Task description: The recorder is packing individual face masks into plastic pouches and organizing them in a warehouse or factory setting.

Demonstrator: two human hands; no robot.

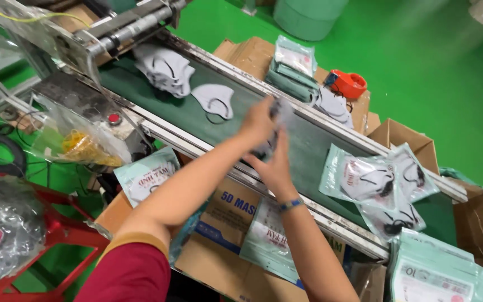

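**Both hands on a grey mask above the belt**

The left hand point(257, 120) and the right hand point(273, 162) meet over the dark green conveyor belt point(303, 140), each grip closed on the same blurred grey face mask point(278, 120) — held just above the belt's middle. Loose grey masks point(166, 70) lie further up the belt; sealed mask pouches point(373, 184) lie down it. A stack of pouches point(292, 67) rests on a cardboard box point(247, 53) beyond — beside an orange tape dispenser point(347, 84).
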